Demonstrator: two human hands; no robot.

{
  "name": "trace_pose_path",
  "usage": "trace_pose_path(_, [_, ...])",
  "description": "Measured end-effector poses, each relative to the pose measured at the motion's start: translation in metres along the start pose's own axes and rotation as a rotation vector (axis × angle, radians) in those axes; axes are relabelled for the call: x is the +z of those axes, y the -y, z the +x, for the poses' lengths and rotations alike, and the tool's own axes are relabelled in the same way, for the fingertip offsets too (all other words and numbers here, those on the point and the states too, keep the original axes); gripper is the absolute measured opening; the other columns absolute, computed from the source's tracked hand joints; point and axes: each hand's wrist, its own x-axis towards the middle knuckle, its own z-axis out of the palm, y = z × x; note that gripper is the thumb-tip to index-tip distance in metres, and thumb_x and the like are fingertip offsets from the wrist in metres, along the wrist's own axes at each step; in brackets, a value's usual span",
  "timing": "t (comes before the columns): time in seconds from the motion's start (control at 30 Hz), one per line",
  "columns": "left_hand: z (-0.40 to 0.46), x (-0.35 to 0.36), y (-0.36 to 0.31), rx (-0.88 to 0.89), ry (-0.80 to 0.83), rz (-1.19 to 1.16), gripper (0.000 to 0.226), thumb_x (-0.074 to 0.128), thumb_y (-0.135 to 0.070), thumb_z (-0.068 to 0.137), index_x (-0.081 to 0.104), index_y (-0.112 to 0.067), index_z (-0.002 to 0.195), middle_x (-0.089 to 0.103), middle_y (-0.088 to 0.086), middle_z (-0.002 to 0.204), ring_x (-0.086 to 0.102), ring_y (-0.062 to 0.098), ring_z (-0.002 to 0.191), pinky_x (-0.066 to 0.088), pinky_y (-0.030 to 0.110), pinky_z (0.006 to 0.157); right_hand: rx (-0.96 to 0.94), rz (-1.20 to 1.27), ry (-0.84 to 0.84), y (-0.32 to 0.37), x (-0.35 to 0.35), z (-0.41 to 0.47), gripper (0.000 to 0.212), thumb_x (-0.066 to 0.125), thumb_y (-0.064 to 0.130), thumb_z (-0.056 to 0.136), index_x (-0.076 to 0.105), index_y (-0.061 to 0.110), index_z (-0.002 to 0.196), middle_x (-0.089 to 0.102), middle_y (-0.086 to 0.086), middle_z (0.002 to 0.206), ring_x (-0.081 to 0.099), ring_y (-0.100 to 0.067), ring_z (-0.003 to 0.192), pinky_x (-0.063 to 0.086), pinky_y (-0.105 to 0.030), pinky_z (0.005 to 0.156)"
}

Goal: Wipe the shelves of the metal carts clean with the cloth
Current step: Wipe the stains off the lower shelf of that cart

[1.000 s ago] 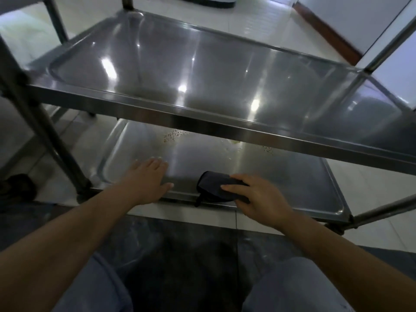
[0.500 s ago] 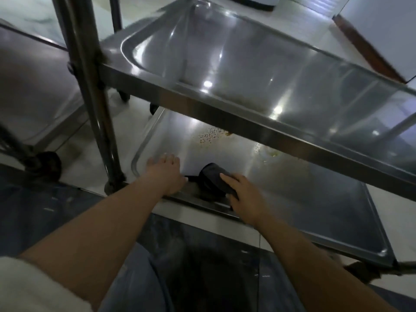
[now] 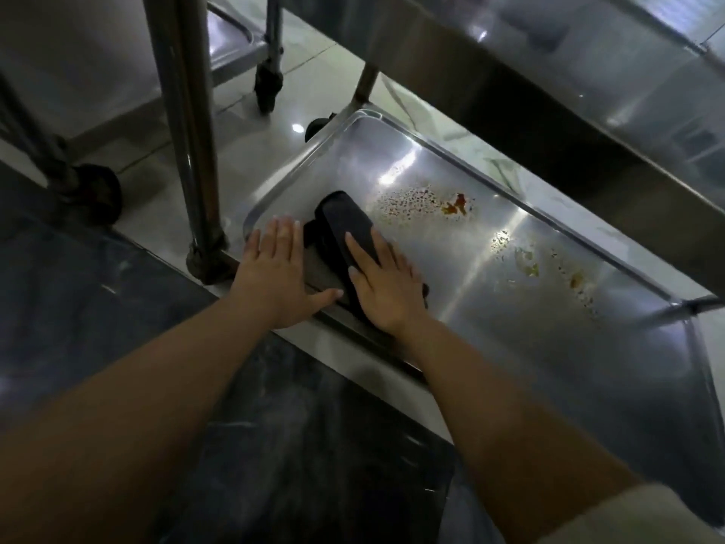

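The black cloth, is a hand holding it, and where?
The right hand presses flat on the near end of the black cloth; the left hand rests beside it on the shelf edge.

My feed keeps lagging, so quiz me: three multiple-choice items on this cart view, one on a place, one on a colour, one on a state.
1. Where does the cloth lie?
A. upper shelf
B. lower shelf, near its left end
C. floor

2. What colour is the cloth?
A. black
B. yellow
C. white

3. What state is the lower shelf in?
A. spotless
B. covered in foam
C. stained with brown spots

Answers:
1 B: it rests on the lower shelf under the right hand, beside the left hand.
2 A: it shows dark black against the steel.
3 C: brown spots lie beyond the cloth.
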Motion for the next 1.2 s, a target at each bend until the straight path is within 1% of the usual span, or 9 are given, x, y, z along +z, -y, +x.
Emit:
trace_pose_path(0.17, [0.001,0.000,-0.001,-0.030,0.066,-0.024,0.121,0.012,-0.091,0.070,-0.017,-0.002,0.148,-0.017,0.020,0.157,-0.017,0.032,0.145,-0.007,0.046,0.118,0.005,-0.019,-0.016,-0.021,-0.006,0.032,0.052,0.025,0.049,0.100,0.011,0.042,0.149,0.006,0.002,0.161,0.009,-0.027,0.146,0.019,-0.056,0.113])
trace_pose_path(0.27, [0.004,-0.005,-0.010,-0.062,0.097,-0.032,0.117,0.013,-0.087,0.074,-0.016,-0.001,0.148,-0.019,0.020,0.156,-0.018,0.033,0.145,-0.009,0.048,0.116,0.147,-0.046,-0.081,-0.054,-0.009,0.003,0.052,0.027,0.047,0.100,0.015,0.039,0.150,0.013,0.002,0.160,0.018,-0.026,0.144,0.025,-0.051,0.113])
trace_pose_path(0.4, [0.005,-0.013,-0.031,-0.138,0.025,-0.092,0.104,0.016,-0.075,0.086,-0.009,0.005,0.147,-0.011,0.026,0.156,-0.011,0.038,0.145,-0.006,0.055,0.115,0.324,-0.054,-0.094,-0.092,-0.018,-0.061,0.052,0.030,0.043,0.101,0.018,0.033,0.150,0.015,-0.002,0.159,0.021,-0.027,0.143,0.026,-0.047,0.114])
trace_pose_path(0.53, [0.004,-0.010,-0.038,-0.141,-0.027,-0.067,0.103,0.011,-0.075,0.086,-0.010,0.005,0.146,-0.010,0.027,0.156,-0.010,0.039,0.145,-0.003,0.057,0.116,0.421,-0.004,-0.082,-0.086,-0.023,-0.064,0.056,0.036,0.037,0.099,0.012,0.036,0.150,0.018,-0.007,0.156,0.027,-0.033,0.139,0.030,-0.054,0.110])
trace_pose_path(0.6, [0.006,-0.010,-0.039,-0.149,-0.010,-0.058,0.103,0.011,-0.076,0.086,-0.011,0.005,0.146,-0.011,0.027,0.156,-0.011,0.039,0.145,-0.004,0.058,0.115,0.394,-0.021,-0.070,-0.068,-0.024,-0.040,0.058,0.034,0.040,0.098,0.005,0.043,0.149,0.014,-0.007,0.157,0.025,-0.035,0.138,0.029,-0.057,0.109])
trace_pose_path(0.8, [0.009,-0.010,-0.039,-0.176,0.028,-0.003,0.103,0.013,-0.076,0.086,-0.015,0.003,0.146,-0.014,0.025,0.156,-0.015,0.038,0.145,-0.007,0.056,0.115,0.111,-0.074,0.006,0.000,-0.008,0.067,0.052,0.019,0.059,0.096,0.000,0.054,0.145,-0.007,0.005,0.161,0.003,-0.037,0.145,0.013,-0.063,0.111])
trace_pose_path(0.93, [0.011,-0.011,-0.037,-0.176,0.038,-0.024,0.104,0.013,-0.077,0.085,-0.014,0.003,0.146,-0.013,0.024,0.157,-0.014,0.036,0.145,-0.008,0.056,0.115,0.030,-0.007,0.007,-0.008,-0.012,0.100,0.055,0.027,0.054,0.096,0.008,0.048,0.147,0.002,0.001,0.161,0.006,-0.032,0.146,0.014,-0.063,0.111])
trace_pose_path(1.0, [0.010,-0.009,-0.036,-0.166,0.037,-0.034,0.105,0.012,-0.077,0.084,-0.014,0.003,0.146,-0.013,0.024,0.157,-0.014,0.036,0.145,-0.007,0.056,0.115,0.086,0.020,-0.034,-0.034,-0.018,0.095,0.056,0.031,0.052,0.096,0.013,0.046,0.148,0.006,0.000,0.161,0.013,-0.035,0.145,0.017,-0.063,0.110])
trace_pose_path(1.2, [0.012,-0.009,-0.038,-0.144,0.051,-0.045,0.106,0.010,-0.078,0.083,-0.016,0.003,0.145,-0.017,0.026,0.155,-0.017,0.038,0.144,-0.008,0.057,0.115,0.482,0.015,-0.083,-0.121,-0.033,0.021,0.054,0.030,0.052,0.098,0.011,0.046,0.148,0.007,0.004,0.161,0.019,-0.037,0.141,0.019,-0.061,0.111])
